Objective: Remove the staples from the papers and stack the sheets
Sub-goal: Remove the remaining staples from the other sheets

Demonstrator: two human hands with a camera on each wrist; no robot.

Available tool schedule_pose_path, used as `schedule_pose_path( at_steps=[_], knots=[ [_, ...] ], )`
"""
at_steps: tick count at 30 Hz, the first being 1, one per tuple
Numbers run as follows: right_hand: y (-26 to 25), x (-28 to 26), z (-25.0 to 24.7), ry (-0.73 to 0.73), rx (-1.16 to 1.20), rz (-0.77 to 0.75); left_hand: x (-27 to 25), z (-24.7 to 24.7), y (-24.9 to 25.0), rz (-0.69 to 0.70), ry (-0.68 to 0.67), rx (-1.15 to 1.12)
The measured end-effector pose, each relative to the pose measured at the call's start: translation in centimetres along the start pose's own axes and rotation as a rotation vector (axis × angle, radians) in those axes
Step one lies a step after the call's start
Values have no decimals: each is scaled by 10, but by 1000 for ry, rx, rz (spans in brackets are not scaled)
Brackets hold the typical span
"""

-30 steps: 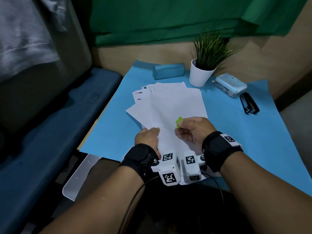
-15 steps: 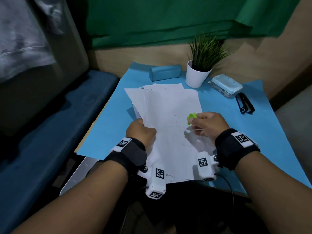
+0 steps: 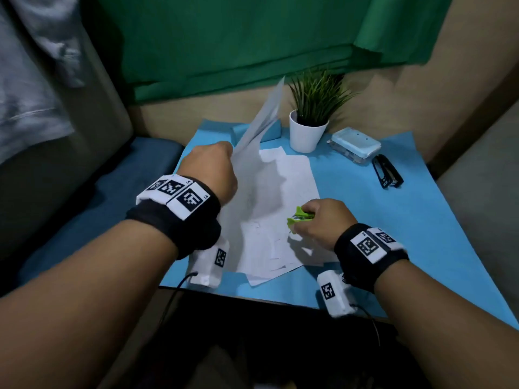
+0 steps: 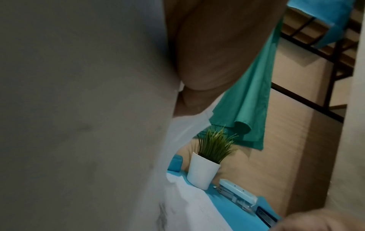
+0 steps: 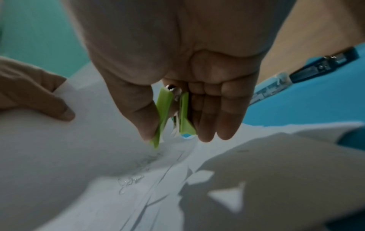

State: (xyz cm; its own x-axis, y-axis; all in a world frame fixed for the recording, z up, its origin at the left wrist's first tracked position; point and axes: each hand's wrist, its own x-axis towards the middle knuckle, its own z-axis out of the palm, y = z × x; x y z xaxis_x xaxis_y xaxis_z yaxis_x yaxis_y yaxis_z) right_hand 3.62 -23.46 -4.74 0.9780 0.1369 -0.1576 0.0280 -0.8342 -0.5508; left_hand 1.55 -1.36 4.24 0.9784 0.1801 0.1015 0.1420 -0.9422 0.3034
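My left hand (image 3: 216, 172) grips a white sheet (image 3: 259, 124) and holds it raised and tilted above the table; that sheet (image 4: 79, 109) fills most of the left wrist view. The other white sheets (image 3: 275, 220) lie overlapped on the blue table cover (image 3: 407, 226). My right hand (image 3: 320, 223) holds a green staple remover (image 3: 299, 219) just over their near part. In the right wrist view the staple remover (image 5: 173, 114) sits pinched between thumb and fingers, its tips close to the paper (image 5: 98, 171). A few loose staples (image 5: 130, 181) lie on the paper.
A potted plant (image 3: 309, 130) in a white pot stands at the back. A light blue box (image 3: 355, 144) and a black stapler (image 3: 387, 171) lie at the back right. A teal case (image 3: 271, 131) sits behind the raised sheet. A blue cushioned seat (image 3: 112, 192) is on the left.
My left hand has lifted one sheet off the pile, up and towards the back. My right hand has stayed over the pile with the staple remover.
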Motion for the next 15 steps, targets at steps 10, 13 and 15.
schedule_pose_path(
  at_steps=[10,13,15],
  knots=[
    [-6,2,-6,23,-42,-60,19,-50,6,94,76,98],
    [-8,3,-7,37,-25,-78,20,-62,7,100,122,110],
    [-9,3,-8,44,-29,-86,18,-63,6,95,146,114]
  ],
)
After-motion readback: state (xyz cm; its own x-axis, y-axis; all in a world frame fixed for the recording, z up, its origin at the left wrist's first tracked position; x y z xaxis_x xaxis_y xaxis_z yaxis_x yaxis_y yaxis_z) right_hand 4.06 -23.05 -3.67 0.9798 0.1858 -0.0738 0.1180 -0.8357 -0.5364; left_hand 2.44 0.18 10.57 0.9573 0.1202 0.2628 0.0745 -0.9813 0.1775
